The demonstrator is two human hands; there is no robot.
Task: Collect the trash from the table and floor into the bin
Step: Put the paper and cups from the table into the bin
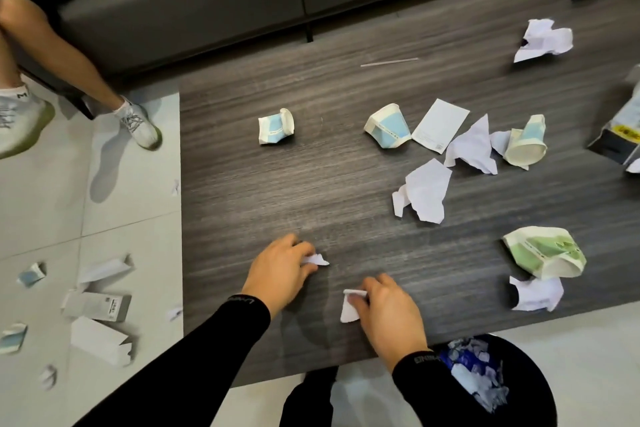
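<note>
— What was in the round black bin (pixel 540 388)?
— Crumpled white paper and a blue wrapper (pixel 476 371), heaped near its rim. The bin stood on the pale tiled floor (pixel 131 184), just beside the near edge of the dark wood-grain table (pixel 329 184).

— And the hands?
— The left hand (pixel 280 270) had its fingers pinched together on a small white paper scrap (pixel 317 259) on the tabletop. The right hand (pixel 391 315) was closed on a folded white paper piece (pixel 349 308), also at the table surface.

— Other containers?
— Crushed paper cups lay on their sides on the table, seemingly empty: a blue-and-white cup (pixel 276 126), another (pixel 388 131), and a green-and-white cup (pixel 543 251). A flattened white carton (pixel 98 307) lay on the floor among scraps.
</note>
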